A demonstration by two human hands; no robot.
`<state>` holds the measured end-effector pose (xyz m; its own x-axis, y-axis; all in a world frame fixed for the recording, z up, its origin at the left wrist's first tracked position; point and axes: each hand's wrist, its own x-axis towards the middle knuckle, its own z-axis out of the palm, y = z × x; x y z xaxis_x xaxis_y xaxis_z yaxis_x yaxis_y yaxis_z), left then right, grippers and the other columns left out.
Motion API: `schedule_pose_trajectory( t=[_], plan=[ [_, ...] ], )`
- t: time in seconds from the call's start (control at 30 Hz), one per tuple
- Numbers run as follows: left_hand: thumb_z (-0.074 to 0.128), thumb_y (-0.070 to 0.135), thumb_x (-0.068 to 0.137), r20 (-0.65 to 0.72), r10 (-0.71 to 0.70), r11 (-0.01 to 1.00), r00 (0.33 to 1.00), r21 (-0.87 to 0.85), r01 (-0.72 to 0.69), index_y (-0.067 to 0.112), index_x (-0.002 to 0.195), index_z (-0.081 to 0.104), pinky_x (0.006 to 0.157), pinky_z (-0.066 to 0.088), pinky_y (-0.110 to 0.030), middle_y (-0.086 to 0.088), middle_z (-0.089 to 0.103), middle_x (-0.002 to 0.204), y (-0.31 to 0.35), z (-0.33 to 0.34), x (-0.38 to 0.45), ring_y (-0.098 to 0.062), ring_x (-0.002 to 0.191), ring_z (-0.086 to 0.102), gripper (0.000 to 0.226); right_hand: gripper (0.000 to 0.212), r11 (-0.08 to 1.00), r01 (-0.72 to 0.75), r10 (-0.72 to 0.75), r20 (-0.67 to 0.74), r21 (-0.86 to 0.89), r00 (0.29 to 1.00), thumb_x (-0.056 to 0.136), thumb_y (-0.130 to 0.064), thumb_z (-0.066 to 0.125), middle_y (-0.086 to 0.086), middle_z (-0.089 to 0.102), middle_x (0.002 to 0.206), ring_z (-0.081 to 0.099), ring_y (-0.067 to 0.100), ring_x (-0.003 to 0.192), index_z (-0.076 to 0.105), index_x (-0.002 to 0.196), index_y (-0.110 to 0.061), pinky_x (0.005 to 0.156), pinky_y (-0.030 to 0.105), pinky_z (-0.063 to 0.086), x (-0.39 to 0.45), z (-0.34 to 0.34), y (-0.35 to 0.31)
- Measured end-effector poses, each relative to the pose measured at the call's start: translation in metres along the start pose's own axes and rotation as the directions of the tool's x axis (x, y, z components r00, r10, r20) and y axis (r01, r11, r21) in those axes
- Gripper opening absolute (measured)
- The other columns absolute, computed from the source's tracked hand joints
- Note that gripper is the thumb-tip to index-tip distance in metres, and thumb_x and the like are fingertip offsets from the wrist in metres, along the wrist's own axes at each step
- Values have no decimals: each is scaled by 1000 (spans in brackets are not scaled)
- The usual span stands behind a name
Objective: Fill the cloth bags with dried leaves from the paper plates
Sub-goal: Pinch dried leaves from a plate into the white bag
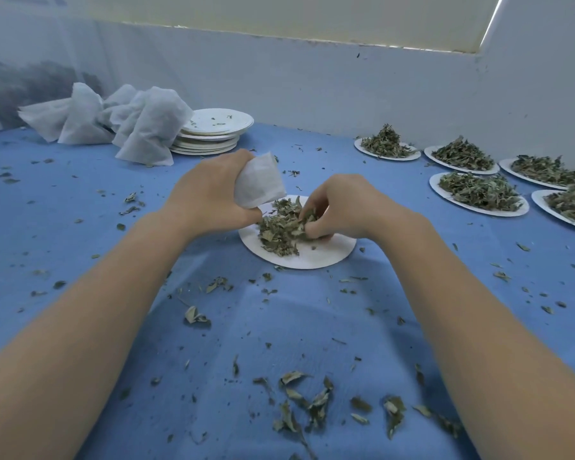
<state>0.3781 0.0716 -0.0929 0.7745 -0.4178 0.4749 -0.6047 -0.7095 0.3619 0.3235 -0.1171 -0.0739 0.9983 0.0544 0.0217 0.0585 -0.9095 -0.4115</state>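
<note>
Between hands — left gripping bag — leaves.

My near tabletop lies open, only loose leaf scraps; heaped plates block my right, stacked plates and bags my far left.

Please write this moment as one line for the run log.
phase: filling | left hand: holds cloth bag above paper plate | right hand: pinches dried leaves on plate | waiting: leaf plates at right
</note>
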Motion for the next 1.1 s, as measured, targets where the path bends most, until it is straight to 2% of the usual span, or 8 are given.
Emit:
schedule_pose_trajectory(
  t=[0.2, 0.5, 0.67, 0.73, 0.83, 0.93, 1.0, 1.1],
  plan=[
    [73, 29, 67, 30, -29, 999, 999, 42, 28, 17, 114, 53, 78, 46, -40, 0, 60, 104, -3, -1, 0, -25, 95, 54, 53, 13, 990, 30, 1, -221, 135, 975, 76, -9, 67, -10, 67, 57, 62, -3, 51, 74, 79, -20, 38, 7, 35, -9, -32, 9],
    [73, 29, 63, 52, 55, 991, 997, 118, -61, 16, 116, 53, 74, 43, -34, -4, 60, 106, 9, 4, 1, -29, 94, 55, 58, 19, 985, 167, -168, -336, -32, 927, 75, -11, 66, -18, 55, 58, 52, 4, 55, 75, 89, -21, 52, 0, 38, -6, -29, -16],
    [75, 29, 62, 5, 45, 999, 999, -10, -45, 18, 110, 54, 68, 42, -32, 2, 59, 93, 17, 8, 0, -23, 83, 54, 54, 22, 961, 235, -185, -294, 143, 938, 72, -3, 68, 4, 72, 74, 62, 9, 70, 76, 86, -18, 64, 17, 46, -6, -17, -22],
    [76, 26, 61, -16, 36, 996, 999, -80, -37, 18, 108, 55, 69, 44, -33, 6, 58, 88, 19, 8, 0, -19, 80, 54, 52, 19, 954, 244, -191, -274, 174, 942, 74, -3, 67, 16, 70, 80, 55, 22, 64, 76, 88, -11, 63, 28, 45, -6, -14, -22],
    [75, 26, 60, -25, 30, 993, 999, -110, -32, 18, 109, 55, 69, 44, -32, 9, 56, 86, 19, 8, 0, -16, 79, 52, 53, 19, 953, 241, -206, -193, 181, 959, 81, -5, 62, 18, 65, 77, 38, 9, 64, 75, 94, -11, 59, 24, 34, -4, -13, -23],
    [74, 27, 60, -24, 21, 993, 1000, -116, -23, 19, 110, 55, 67, 40, -29, 10, 55, 85, 18, 8, 0, -14, 78, 50, 54, 24, 949, 229, -215, -86, 218, 973, 86, -1, 53, 24, 66, 97, 59, 21, 76, 70, 102, -5, 74, 31, 47, -8, -20, -22],
    [74, 26, 60, -22, 8, 992, 1000, -123, -10, 20, 111, 55, 65, 37, -27, 9, 55, 84, 17, 8, 0, -15, 77, 50, 54, 31, 891, 202, -197, -55, 407, 979, 88, 7, 45, 24, 66, 105, 66, 29, 95, 69, 102, -5, 87, 34, 54, -12, -25, -19],
    [75, 26, 61, -16, -7, 986, 1000, -164, 5, 22, 109, 55, 63, 36, -26, 8, 58, 84, 16, 8, -1, -14, 77, 52, 52, 44, 705, 114, -170, 11, 700, 985, 87, 14, 38, 7, 71, 101, 70, 13, 88, 67, 105, -14, 80, 21, 56, -13, -30, -14]
  ],
)
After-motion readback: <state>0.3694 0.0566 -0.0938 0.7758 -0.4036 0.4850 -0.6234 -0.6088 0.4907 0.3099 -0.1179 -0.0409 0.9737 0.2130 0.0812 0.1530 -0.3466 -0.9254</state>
